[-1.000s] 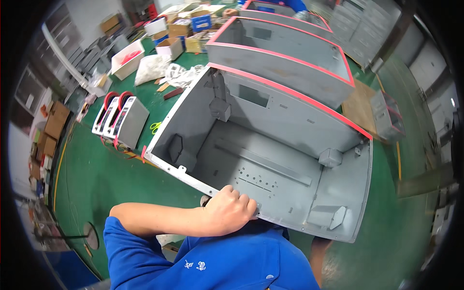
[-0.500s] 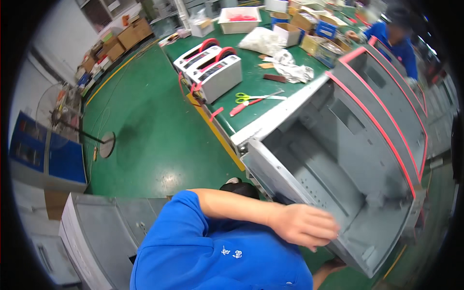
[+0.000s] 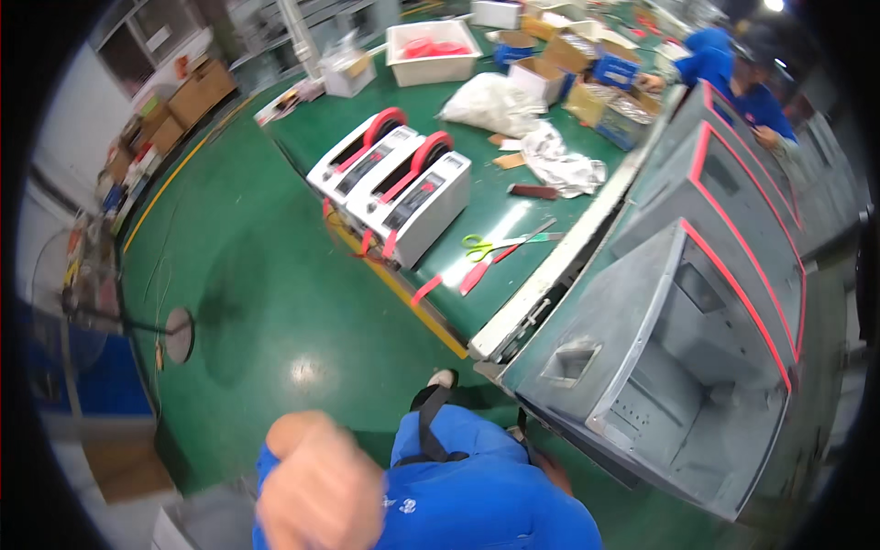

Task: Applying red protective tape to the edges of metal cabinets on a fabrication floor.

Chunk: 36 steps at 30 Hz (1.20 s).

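My left hand (image 3: 321,486) is raised in front of my blue shirt, close to the camera. Motion blurs it; the fingers look bent, but whether they hold anything cannot be made out. Of my right arm only a bit of skin (image 3: 554,473) shows beside my hip, below the nearest grey metal housing (image 3: 587,339); the fingers are hidden. That housing is a deep open shell with red strip along part of its rim. It is nearest to my right side, and its open face points right.
More red-edged grey housings (image 3: 752,220) stand behind it. The green table (image 3: 367,119) carries two white tape dispensers (image 3: 422,206), green-handled scissors (image 3: 481,246), a red-handled tool (image 3: 475,275), a white bag (image 3: 490,103) and boxes (image 3: 623,119). A co-worker (image 3: 733,78) is at far right. A fan base (image 3: 180,335) stands left.
My left hand has swung from beside the nearest housing leftward, in front of my chest. My view has turned, and the nearest housing now shows more of its outer side.
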Motion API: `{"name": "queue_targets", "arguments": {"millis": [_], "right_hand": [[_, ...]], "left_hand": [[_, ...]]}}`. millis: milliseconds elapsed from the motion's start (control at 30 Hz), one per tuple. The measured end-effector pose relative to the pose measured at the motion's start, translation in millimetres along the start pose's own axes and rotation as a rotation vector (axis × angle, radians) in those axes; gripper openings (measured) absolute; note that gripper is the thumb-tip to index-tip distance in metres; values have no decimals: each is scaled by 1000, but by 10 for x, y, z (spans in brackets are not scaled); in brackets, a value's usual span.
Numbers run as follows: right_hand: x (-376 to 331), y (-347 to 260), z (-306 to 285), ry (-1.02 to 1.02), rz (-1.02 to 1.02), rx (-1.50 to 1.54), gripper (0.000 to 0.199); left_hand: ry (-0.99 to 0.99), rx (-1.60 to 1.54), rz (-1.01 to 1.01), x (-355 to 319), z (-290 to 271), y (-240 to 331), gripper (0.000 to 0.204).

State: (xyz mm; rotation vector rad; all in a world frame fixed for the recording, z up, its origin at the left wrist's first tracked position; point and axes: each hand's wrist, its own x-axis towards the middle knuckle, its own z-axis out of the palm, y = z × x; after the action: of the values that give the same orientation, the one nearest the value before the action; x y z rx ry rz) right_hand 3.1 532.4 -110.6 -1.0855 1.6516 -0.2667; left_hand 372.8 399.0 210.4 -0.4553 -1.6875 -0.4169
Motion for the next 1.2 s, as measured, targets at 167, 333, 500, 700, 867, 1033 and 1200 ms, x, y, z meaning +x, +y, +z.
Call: {"name": "queue_targets", "arguments": {"millis": [167,333,500,700,867,1033,1200], "right_hand": [[515,-416,618,-79,-180,151,37],[661,-874,899,-46,-89,196,29],[738,-1025,1030,-84,-148,187,29],[792,-1114,1125,-111,-181,158,31],[678,-970,1246,-11,-140,262,30],[423,-818,1257,97,-4,229,29],[226,-389,1311,200,69,109,29]], "left_hand": [[-216,-236,-19,512,-367,563,16],[-284,-317,-100,650,-564,1041,17],[-301,-283,-51,633,-780,1347,18],[-424,-510,-81,384,-1414,1147,20],[1066,449,-1100,-1941,-2638,78,25],[715,1057,-1642,-4138,-2961,-48,53],[954,748,-1583,-4190,-2888,-113,42]]}}
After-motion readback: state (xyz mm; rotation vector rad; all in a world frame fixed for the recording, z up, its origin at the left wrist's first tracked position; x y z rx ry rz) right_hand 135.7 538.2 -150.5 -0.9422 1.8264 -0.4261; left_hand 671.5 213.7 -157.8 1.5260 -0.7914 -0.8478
